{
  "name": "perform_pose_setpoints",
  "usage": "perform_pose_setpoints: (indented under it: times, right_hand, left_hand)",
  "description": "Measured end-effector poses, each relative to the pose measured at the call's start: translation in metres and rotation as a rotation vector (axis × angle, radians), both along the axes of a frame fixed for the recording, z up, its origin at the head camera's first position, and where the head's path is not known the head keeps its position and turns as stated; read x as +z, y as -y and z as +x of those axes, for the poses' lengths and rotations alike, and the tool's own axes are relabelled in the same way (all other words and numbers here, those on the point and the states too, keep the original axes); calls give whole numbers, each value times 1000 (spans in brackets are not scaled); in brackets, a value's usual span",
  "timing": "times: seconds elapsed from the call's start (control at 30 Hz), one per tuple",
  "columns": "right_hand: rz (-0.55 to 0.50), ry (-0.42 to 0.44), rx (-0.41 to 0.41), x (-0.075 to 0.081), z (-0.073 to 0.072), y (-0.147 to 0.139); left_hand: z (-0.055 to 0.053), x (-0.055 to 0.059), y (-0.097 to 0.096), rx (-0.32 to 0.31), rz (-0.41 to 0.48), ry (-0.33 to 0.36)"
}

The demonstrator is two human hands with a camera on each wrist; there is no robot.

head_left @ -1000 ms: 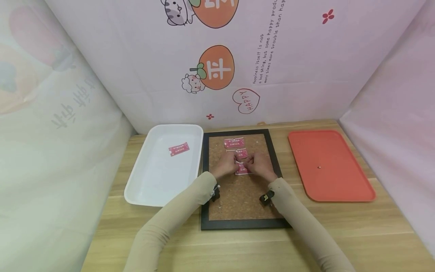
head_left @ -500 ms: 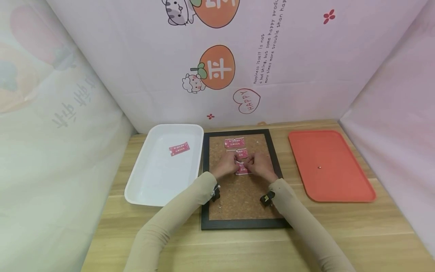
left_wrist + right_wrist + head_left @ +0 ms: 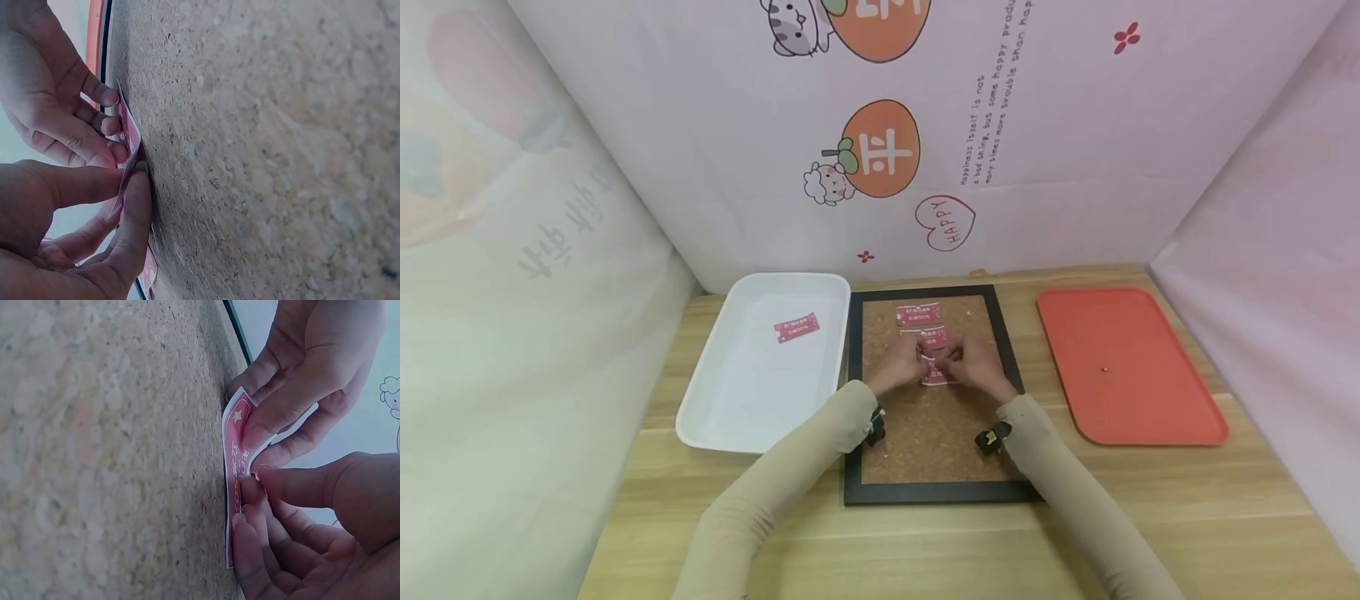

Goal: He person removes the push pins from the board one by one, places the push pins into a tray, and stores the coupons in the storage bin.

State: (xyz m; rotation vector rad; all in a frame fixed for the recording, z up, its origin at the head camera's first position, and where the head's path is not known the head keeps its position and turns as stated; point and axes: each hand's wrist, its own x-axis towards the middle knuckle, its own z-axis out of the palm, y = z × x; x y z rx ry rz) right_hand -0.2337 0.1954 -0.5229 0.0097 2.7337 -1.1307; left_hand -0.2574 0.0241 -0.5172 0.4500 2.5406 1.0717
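Observation:
Both hands meet over a pink paper coupon (image 3: 932,374) on the cork board (image 3: 925,442). My left hand (image 3: 897,367) pinches the coupon's left part between thumb and forefinger, clearest in the left wrist view. My right hand (image 3: 979,367) has thumb and fingertips gathered at the coupon's middle and right part, pinching it near its upper edge. In the right wrist view the coupon (image 3: 235,434) bends slightly off the cork. Whether a small pin is under the right fingertips is hidden. Two more coupons, an upper one (image 3: 917,314) and a middle one (image 3: 936,337), lie above it.
A white tray (image 3: 737,400) on the left holds one coupon (image 3: 797,328). On the right lies a red tray (image 3: 1142,367) with a tiny shiny piece (image 3: 1104,369) on it. The board's black frame (image 3: 940,493) borders the cork. A printed cloth (image 3: 1037,225) stands behind.
Hands and coupon stay at almost the same spot. The right fingers have shifted slightly and cover a little more of the coupon's print.

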Motion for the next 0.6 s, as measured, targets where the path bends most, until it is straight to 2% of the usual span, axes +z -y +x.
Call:
perform_pose_setpoints:
  times: [0.3, 0.47, 0.6]
  right_hand:
    - [-59, -34, 6, -3, 1, -3]
    - [-118, -17, 0, -1, 2, -5]
    - [-112, -6, -17, 2, 4, -9]
  left_hand:
    - [5, 4, 0, -7, 16, -8]
    - [7, 8, 3, -7, 42, -26]
    - [8, 14, 8, -13, 52, -44]
